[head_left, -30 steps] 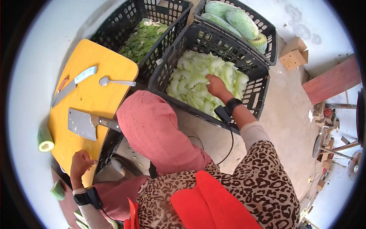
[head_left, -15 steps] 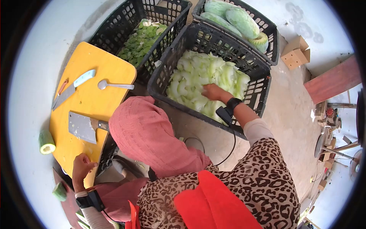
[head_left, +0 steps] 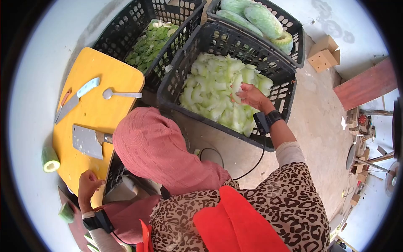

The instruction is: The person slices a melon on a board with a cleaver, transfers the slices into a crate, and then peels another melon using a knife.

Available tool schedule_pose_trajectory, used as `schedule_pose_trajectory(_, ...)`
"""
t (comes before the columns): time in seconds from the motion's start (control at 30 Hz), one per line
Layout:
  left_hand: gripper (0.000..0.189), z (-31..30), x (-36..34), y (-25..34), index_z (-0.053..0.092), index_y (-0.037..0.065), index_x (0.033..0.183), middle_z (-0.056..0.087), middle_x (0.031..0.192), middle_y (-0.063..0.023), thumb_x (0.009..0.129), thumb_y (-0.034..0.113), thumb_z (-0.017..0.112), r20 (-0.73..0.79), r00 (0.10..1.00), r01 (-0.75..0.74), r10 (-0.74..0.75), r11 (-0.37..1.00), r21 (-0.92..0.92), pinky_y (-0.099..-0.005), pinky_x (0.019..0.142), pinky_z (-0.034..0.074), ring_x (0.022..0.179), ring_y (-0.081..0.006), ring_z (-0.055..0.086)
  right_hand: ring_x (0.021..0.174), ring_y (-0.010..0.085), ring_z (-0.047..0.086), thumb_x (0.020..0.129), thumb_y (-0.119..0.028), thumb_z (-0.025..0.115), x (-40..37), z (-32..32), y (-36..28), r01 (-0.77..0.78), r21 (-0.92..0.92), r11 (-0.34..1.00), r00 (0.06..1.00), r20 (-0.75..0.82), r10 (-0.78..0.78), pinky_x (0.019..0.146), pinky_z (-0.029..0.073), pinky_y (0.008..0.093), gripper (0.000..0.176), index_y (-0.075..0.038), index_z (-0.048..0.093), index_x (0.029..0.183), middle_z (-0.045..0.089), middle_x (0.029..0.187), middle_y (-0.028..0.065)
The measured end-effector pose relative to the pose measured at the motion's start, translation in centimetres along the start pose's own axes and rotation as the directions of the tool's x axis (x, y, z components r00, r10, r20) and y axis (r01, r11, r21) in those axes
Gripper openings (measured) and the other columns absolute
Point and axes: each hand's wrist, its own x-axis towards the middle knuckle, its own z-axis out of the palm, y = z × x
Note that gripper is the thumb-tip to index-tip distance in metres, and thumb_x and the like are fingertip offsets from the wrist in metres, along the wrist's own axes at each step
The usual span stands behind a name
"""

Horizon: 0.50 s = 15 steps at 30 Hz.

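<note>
Right hand pinching a pale slice over a full black crate

The right hand (head_left: pixel 255 97) is over the heap of thin, pale-green vegetable slices (head_left: pixel 212 82) in a black plastic crate with slotted walls (head_left: pixel 218 125). Its grip is pressed around one curved, pale-green slice (head_left: pixel 237 86), held between thumb and fingers near the right side of the heap.

The left hand (head_left: pixel 89 186) is at the near corner of a yellow table with rounded corners (head_left: pixel 94 105). Its fingers are curled inward; I cannot tell whether they pinch anything or rest on the top.

A broad grey metal cleaver (head_left: pixel 88 140) lies nearest that hand, the end of its dark handle hidden behind pink cloth. Farther up lie a long knife with a pale-blue handle (head_left: pixel 87 87) and a silver metal spoon (head_left: pixel 126 95).

Behind the slices, a second black crate (head_left: pixel 178 40) holds dark-green peelings (head_left: pixel 149 48), while a third (head_left: pixel 299 47) contains large, pale-green oblong gourds (head_left: pixel 264 21). A brown cardboard box (head_left: pixel 323 59) stands on the floor beside it
</note>
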Motion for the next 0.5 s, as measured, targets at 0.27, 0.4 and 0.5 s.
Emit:
schedule_pose_trajectory(0.27,0.035,0.1,-0.1,0.1,0.046,0.006,0.064,0.049,0.055,-0.0018,0.063,0.001,0.080,-0.010,1.000,0.026,-0.026,0.999,-0.027,-0.0255,0.041,0.044,0.046,-0.0122,0.054,0.082,0.0111,0.063,0.086,-0.022,0.069,1.4,-1.9,0.4,0.025,-0.470,0.882,0.958,-0.242,-0.155,0.070,0.050,0.0261,0.035,-0.001,0.063,0.114,0.065,0.091,0.0019)
schedule_pose_trajectory(0.4,0.035,0.2,-0.1,0.5,0.046,0.006,0.064,0.050,0.056,-0.0015,0.063,0.001,0.080,-0.006,0.999,0.039,-0.039,0.999,-0.002,-0.0255,0.041,0.044,0.047,-0.0120,0.054,0.083,0.0147,0.065,0.087,-0.028,0.067,4.9,-7.4,3.6,0.111,-0.610,0.784,0.749,-0.467,-0.469,0.072,0.050,0.0270,0.034,0.001,0.067,0.105,0.069,0.089,0.0066)
schedule_pose_trajectory(0.5,0.035,0.2,-0.1,0.5,0.046,0.006,0.064,0.049,0.056,-0.0013,0.063,0.002,0.080,-0.003,0.999,0.040,-0.040,0.999,-0.004,-0.0257,0.041,0.044,0.046,-0.0117,0.053,0.091,0.0285,0.066,0.082,-0.039,0.069,5.0,-9.1,3.7,-0.284,-0.754,0.592,0.668,-0.599,-0.441,0.082,0.050,0.0351,0.049,0.002,0.065,0.110,0.070,0.098,0.0165)
